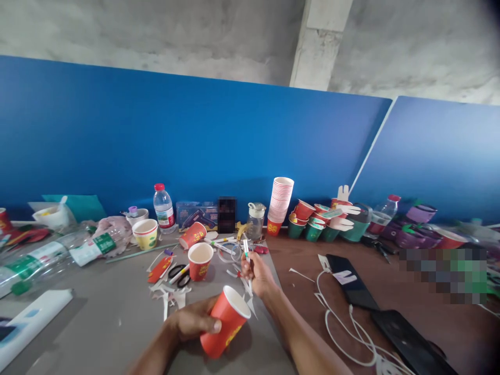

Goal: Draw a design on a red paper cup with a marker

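My left hand (pixel 197 321) is wrapped around a red paper cup (pixel 222 328) with yellow print, tilted with its white mouth up and to the right. Farther forward, my right hand (pixel 258 272) grips a white marker (pixel 246 248) that points upward. White paper scraps (pixel 175 297) lie around a pair of black-handled scissors (pixel 183 278). Close by stand an upright red paper cup (pixel 199 268) and another one (pixel 192 236) on its side. A red cut piece of cup (pixel 160 270) rests left of the scissors.
A tall stack of paper cups (pixel 280 200) stands by the blue partition (pixel 195 135), beside a glass jar (pixel 256 221). Several red and green cups (pixel 312 229) are at the right. Phones (pixel 353 281) and a white cable (pixel 328 323) lie on the brown table. Plastic bottles (pixel 50 255) lie left.
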`<state>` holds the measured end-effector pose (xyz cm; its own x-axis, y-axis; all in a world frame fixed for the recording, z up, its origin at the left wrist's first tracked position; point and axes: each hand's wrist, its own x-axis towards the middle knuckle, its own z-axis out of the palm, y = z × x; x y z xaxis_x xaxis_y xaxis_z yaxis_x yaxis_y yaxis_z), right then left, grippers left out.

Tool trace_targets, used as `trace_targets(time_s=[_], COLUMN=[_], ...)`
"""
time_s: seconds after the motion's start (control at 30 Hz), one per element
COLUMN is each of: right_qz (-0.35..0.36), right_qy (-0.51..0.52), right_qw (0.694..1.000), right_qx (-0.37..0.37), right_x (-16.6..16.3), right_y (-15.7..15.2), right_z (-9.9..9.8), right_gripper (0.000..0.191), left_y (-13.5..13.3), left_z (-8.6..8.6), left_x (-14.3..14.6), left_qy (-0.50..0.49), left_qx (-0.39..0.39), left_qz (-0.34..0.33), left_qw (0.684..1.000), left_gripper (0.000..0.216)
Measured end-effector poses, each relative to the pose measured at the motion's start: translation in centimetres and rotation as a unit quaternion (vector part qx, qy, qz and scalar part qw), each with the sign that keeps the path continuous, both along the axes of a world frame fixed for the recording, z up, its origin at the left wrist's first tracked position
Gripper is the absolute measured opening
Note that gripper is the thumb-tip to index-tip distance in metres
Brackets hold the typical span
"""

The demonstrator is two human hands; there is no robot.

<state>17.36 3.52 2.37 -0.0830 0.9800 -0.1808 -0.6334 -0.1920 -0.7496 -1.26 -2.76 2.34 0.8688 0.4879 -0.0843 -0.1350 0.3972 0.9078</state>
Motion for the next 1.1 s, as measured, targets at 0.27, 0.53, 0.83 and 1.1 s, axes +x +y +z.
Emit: trace_targets(time_s=[0.27, 0.53, 0.83, 1.1], right_qz=[0.031, 0.058, 0.084, 0.118], right_qy=[-0.034, -0.054, -0.074, -0.094], right_qw=[0.996, 0.986, 0.982, 0.981], right_qx=[-0.077, -0.146, -0.155, -0.126], right_x=[-1.1, -1.5, -1.5, -1.3], right_y=[-0.3, -0.6, -0.8, -1.1], right_z=[-0.6, -1.4, -1.2, -1.3], right_gripper=[0.011, 0.014, 0.014, 0.01], left_y=[-0.2, -0.1, 0.2, 0.2], left_z=[1.0, 0.6, 0.3, 0.3], left_x=[0.4, 0.6, 0.7, 0.7], left_qy=[0.009, 0.005, -0.009, -0.008], left_qx=[0.014, 0.013, 0.013, 0.017], left_qz=[0.008, 0.027, 0.017, 0.006], left_qw=[1.0, 1.0, 1.0, 1.0], left_gripper=[0.061, 0.062, 0.057, 0.056])
